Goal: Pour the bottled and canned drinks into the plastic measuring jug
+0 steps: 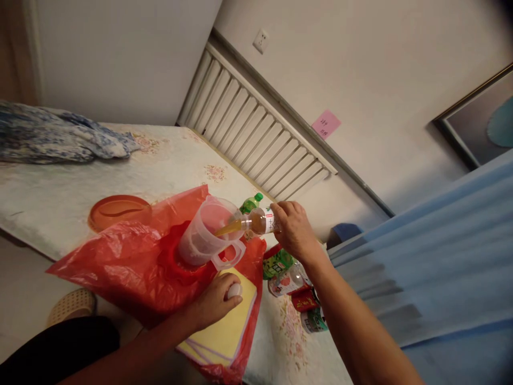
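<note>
My right hand (294,227) grips a clear plastic bottle (261,220) with a white label, tipped over with its mouth to the left. A stream of amber drink runs from it into a translucent plastic jug (200,238) with a handle. The jug stands upright in something red, perhaps a basin, on a red plastic bag (132,267). Closed around a white bottle cap (234,290), my left hand (216,299) hovers at or rests on a folded yellow cloth (240,326); I cannot tell which.
A green-capped bottle (251,203) stands behind the jug. Several cans and bottles, including a green can (278,263) and a red can (305,299), stand to the right. An orange lid (119,211) lies left. Behind are a radiator (256,128) and a blue curtain (401,267).
</note>
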Motion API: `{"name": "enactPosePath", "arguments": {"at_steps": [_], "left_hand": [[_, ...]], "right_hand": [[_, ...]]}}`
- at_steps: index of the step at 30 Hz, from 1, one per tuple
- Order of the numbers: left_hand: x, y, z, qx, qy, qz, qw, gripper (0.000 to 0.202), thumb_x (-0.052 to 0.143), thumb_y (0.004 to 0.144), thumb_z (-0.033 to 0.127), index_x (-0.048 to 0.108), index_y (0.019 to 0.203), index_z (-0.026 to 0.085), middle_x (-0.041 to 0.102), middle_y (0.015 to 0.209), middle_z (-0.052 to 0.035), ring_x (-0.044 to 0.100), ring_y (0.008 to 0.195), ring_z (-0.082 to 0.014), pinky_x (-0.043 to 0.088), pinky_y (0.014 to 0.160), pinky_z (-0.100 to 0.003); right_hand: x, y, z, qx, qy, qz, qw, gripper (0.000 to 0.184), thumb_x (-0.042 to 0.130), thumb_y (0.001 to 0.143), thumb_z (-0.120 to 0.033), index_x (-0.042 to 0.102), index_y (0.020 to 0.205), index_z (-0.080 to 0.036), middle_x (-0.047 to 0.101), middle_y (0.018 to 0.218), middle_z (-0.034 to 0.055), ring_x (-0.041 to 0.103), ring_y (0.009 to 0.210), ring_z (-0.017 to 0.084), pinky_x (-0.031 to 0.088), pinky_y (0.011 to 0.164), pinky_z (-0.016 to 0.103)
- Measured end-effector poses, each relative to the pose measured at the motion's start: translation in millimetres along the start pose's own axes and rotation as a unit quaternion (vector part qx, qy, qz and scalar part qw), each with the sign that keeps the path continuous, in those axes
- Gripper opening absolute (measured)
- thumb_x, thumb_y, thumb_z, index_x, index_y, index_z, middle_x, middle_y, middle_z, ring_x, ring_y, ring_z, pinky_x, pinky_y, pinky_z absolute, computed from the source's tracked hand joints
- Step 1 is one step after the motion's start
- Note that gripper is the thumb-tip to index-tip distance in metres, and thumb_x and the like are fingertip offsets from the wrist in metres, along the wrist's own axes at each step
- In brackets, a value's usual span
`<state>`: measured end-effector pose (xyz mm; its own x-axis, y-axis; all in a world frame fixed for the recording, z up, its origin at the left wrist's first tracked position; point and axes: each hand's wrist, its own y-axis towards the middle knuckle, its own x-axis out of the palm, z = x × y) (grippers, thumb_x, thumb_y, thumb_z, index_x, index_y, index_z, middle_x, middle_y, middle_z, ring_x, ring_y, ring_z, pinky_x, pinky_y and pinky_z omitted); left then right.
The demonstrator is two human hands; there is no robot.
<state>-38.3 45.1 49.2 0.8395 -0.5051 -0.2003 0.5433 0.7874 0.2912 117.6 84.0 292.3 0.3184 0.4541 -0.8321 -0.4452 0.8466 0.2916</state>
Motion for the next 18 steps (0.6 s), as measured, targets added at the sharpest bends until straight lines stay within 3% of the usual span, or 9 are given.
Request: {"name": "enactPosePath", "arguments": {"at_steps": [10, 18], "left_hand": [[-1.8, -1, 1, 0.0, 0.002, -0.001, 1.0, 0.015, 0.06, 0.078, 0.02, 0.06, 0.093, 0.02, 0.063, 0.095, -0.0031, 0.058, 0.086, -0.02, 0.046, 0.074, -0.032], [-2.0, -1, 2, -0.011, 0.003, -0.016, 1.0, 0.018, 0.059, 0.079, 0.02, 0.06, 0.096, 0.019, 0.062, 0.098, -0.0047, 0.057, 0.091, -0.0216, 0.046, 0.078, -0.034]], "right_hand": [[-14, 17, -6, -0.058, -0.052, 0.004, 0.997, 0.046, 0.051, 0.087, -0.007, 0.056, 0.132, -0.015, 0.057, 0.125, 0.017, 0.043, 0.119, 0.032, 0.025, 0.116, 0.056], [-22, 28, -19, -0.093, -0.091, 0.019, 0.991, 0.036, 0.044, 0.096, -0.009, 0.059, 0.127, -0.016, 0.06, 0.122, 0.0152, 0.046, 0.121, 0.029, 0.026, 0.118, 0.057]]}}
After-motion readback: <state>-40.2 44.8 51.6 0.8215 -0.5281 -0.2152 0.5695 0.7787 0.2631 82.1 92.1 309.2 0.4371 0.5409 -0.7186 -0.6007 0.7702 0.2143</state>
